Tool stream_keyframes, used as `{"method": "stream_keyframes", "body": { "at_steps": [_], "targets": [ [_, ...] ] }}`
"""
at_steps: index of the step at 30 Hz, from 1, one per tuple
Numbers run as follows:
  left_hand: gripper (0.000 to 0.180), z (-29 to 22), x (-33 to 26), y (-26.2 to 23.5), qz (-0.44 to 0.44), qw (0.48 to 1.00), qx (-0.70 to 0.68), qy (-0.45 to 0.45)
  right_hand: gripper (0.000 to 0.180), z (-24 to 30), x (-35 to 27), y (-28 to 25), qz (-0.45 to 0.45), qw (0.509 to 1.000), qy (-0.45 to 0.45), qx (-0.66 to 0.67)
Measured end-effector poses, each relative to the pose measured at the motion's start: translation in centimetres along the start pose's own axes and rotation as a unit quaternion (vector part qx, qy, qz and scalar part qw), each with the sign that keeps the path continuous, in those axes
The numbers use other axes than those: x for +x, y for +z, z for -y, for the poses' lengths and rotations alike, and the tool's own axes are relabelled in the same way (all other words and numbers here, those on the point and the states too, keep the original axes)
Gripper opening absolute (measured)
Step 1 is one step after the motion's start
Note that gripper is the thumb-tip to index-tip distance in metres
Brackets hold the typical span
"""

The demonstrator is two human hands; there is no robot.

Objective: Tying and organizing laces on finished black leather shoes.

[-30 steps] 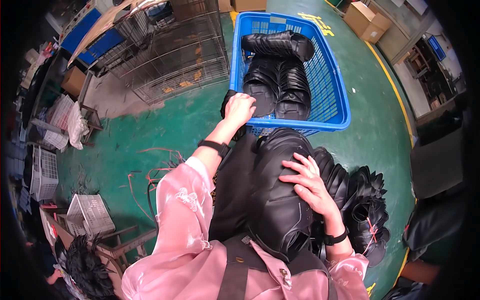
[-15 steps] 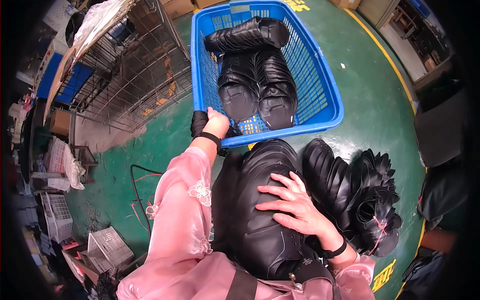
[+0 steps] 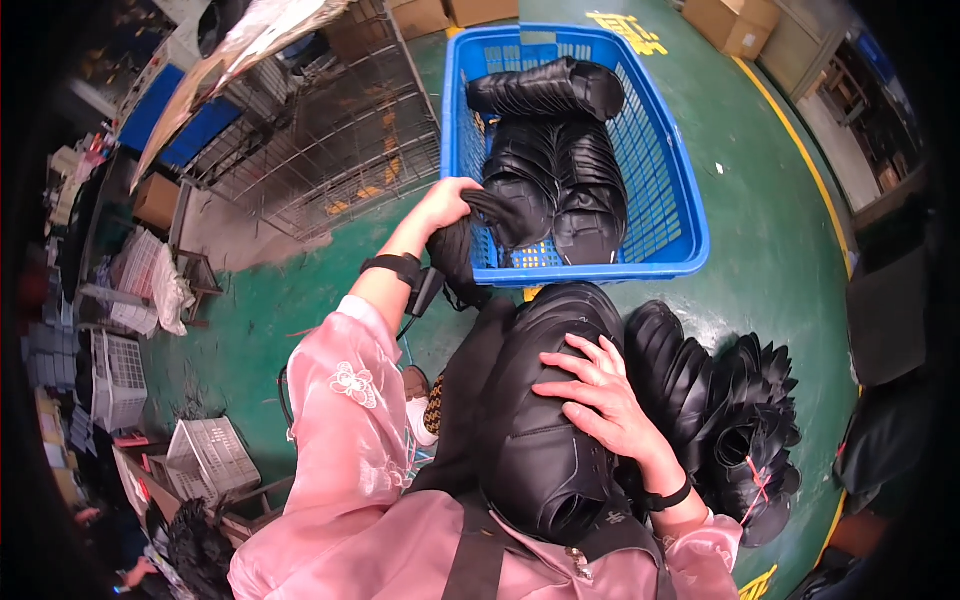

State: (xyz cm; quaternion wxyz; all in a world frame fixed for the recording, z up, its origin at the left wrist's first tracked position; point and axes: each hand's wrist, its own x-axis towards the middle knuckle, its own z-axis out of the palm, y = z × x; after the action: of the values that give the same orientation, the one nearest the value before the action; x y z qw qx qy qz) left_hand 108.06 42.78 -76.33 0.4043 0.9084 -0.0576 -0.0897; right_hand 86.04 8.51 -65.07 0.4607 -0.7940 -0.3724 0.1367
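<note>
My left hand (image 3: 447,205) is closed around a bundle of black cord-like strands (image 3: 456,262) at the near left corner of a blue plastic basket (image 3: 590,273). The strands drape over the basket's rim, some inside and some hanging outside. On my lap lies a thick nested stack of black leather shoe uppers (image 3: 535,450). My right hand (image 3: 605,400) rests on top of this stack, fingers spread. Inside the basket, more stacked black uppers (image 3: 590,215) lie side by side, with another stack (image 3: 545,90) across the far end.
Further stacks of black uppers (image 3: 740,430), one tied with pink string (image 3: 757,485), are on the green floor to my right. A wire cage cart (image 3: 330,160) stands left of the basket. White crates (image 3: 210,455) sit at lower left, and cardboard boxes (image 3: 730,22) at the back.
My left hand has lifted from the basket's rim and drawn the black strands up and over it. The view has shifted slightly left. My right hand stays on the lap stack.
</note>
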Motion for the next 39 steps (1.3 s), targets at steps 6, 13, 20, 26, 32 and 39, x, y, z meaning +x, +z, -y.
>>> {"method": "stream_keyframes", "body": {
  "at_steps": [6,13,20,26,32,39],
  "targets": [
    [0.047,-2.3,-6.0,-3.4,-0.017,0.869,-0.490,-0.064,0.031,1.0,-0.4,0.6,0.000,0.999,0.011,-0.034],
    [0.045,-4.6,-13.6,-5.8,-0.058,0.826,-0.560,-0.020,0.036,2.0,0.4,-0.3,0.031,0.998,0.047,0.007],
    [0.049,-11.8,-20.3,-7.6,-0.026,0.877,-0.478,0.039,0.066,7.3,9.1,1.4,0.114,0.990,0.015,0.086],
    [0.047,-20.0,-24.4,-7.9,-0.117,0.973,-0.084,0.181,0.057,7.2,12.5,4.7,0.209,0.940,0.064,0.261],
    [0.037,-22.9,-23.9,-6.0,-0.176,0.966,0.016,0.191,0.076,2.9,12.9,3.5,0.112,0.799,0.063,0.588],
    [0.035,-28.3,-26.7,-8.4,-0.037,0.953,0.278,0.114,0.072,7.0,11.5,2.9,0.119,0.749,0.022,0.651]
  ]
}}
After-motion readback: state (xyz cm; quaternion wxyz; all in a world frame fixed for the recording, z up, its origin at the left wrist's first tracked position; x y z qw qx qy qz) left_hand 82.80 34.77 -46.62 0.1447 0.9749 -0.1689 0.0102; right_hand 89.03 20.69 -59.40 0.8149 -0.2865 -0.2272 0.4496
